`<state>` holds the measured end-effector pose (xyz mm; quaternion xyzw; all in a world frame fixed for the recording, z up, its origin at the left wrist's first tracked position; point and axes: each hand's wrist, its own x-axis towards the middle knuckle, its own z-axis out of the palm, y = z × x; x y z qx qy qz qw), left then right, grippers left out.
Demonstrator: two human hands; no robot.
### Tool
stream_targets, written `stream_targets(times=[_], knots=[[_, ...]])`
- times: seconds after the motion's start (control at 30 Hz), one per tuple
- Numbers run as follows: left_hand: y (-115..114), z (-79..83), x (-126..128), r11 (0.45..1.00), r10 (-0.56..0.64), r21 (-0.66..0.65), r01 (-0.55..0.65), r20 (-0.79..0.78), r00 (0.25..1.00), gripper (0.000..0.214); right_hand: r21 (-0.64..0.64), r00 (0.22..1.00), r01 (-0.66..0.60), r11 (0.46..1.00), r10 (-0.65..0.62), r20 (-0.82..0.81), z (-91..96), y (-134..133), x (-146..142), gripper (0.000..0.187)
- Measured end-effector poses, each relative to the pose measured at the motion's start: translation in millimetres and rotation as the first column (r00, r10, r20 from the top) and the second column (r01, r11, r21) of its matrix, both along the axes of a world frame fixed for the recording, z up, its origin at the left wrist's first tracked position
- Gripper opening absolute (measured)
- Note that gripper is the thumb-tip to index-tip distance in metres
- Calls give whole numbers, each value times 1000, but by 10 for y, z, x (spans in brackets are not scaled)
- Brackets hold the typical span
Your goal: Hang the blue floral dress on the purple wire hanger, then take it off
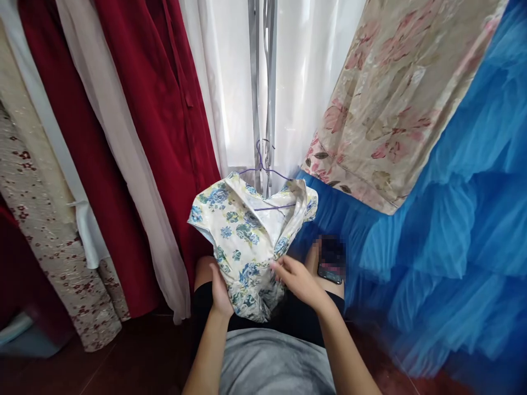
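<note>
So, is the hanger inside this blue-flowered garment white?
No, the hanger inside the blue-flowered garment is purple, as its hook and lower bar show.

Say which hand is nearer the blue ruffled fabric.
Right: the right hand is left of the blue ruffled fabric; the left hand farther left, touching the floral garment.

Garment: cream, blue and green flowers. Hanger: purple. Tulle: bright blue. Drape: beige, pink flowers.
</note>
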<state>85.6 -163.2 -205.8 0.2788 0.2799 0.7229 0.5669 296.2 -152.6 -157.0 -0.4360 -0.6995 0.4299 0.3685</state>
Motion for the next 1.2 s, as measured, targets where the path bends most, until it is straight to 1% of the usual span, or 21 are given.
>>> stream_targets(times=[0.03, 0.07, 0.17, 0.23, 0.3, 0.33, 0.4, 0.43, 0.47, 0.5, 0.53, 0.6, 0.63, 0.67, 0.73, 0.8, 0.87, 0.97, 1.07, 1.13, 1.2], knots=[[-29, -20, 24, 1000, -9, -26, 8, -32, 999, 69, 22, 998, 69, 997, -69, -8, -21, 131, -82, 43], [-47, -31, 51, 998, -21, -57, 16, -83, 996, 71, 32, 995, 93, 995, -92, -29, -40, 246, -162, 44], [-14, -62, 100, 992, -21, -126, -9, -237, 971, 68, 38, 982, 75, 997, -67, -178, -103, 435, -332, 44], [84, -136, 50, 987, 73, -114, -113, -304, 950, 56, 10, 942, 105, 994, -96, -323, -161, 433, -347, 40], [212, -260, -76, 956, 247, -54, -288, -381, 891, 43, -57, 892, 124, 991, -136, -431, -220, 376, -287, 37], [271, -328, -150, 913, 367, -7, -407, -418, 831, 37, -91, 874, 129, 987, -157, -459, -242, 344, -243, 36], [345, -435, -258, 768, 600, 113, -630, -468, 648, 32, -149, 854, 142, 979, -198, -482, -262, 295, -161, 35], [353, -459, -269, 697, 676, 174, -695, -484, 556, 31, -171, 849, 147, 974, -212, -483, -260, 280, -136, 35], [341, -458, -242, 661, 709, 235, -713, -506, 491, 29, -181, 850, 146, 973, -217, -480, -251, 270, -125, 35], [314, -433, -174, 681, 697, 298, -669, -545, 467, 27, -178, 860, 138, 974, -207, -466, -238, 263, -129, 34], [280, -388, -72, 743, 647, 355, -568, -599, 472, 25, -162, 877, 122, 979, -182, -444, -224, 255, -144, 34], [213, -268, 195, 866, 501, 404, -296, -712, 492, 23, -115, 913, 65, 991, -106, -393, -198, 229, -194, 35], [189, -209, 331, 899, 434, 397, -185, -751, 497, 22, -99, 926, 28, 995, -64, -373, -189, 210, -218, 35], [173, -159, 451, 916, 387, 383, -116, -772, 505, 20, -94, 931, -4, 996, -30, -363, -180, 188, -238, 35], [159, -92, 611, 931, 342, 355, -84, -769, 540, 11, -121, 931, -48, 991, 1, -365, -154, 148, -259, 34], [152, -62, 651, 939, 318, 337, -72, -767, 558, 7, -154, 928, -61, 986, -1, -373, -90, 140, -262, 35], [145, -43, 608, 940, 305, 338, -42, -780, 547, 8, -169, 921, -57, 984, -13, -389, 49, 200, -268, 35], [143, -5, 503, 938, 304, 348, 0, -819, 487, 9, -146, 901, -33, 989, -34, -432, 443, 448, -314, 31], [169, 10, 450, 939, 301, 343, 31, -862, 409, 9, -66, 886, 4, 998, -34, -462, 989, 820, -397, 27], [194, -34, 451, 943, 285, 328, 50, -878, 383, 10, -45, 868, 37, 998, -54, -493, 1323, 1051, -452, 22], [211, -130, 470, 951, 254, 303, 69, -886, 388, 11, -39, 839, 99, 994, -105, -534, 1542, 1202, -488, 21]])
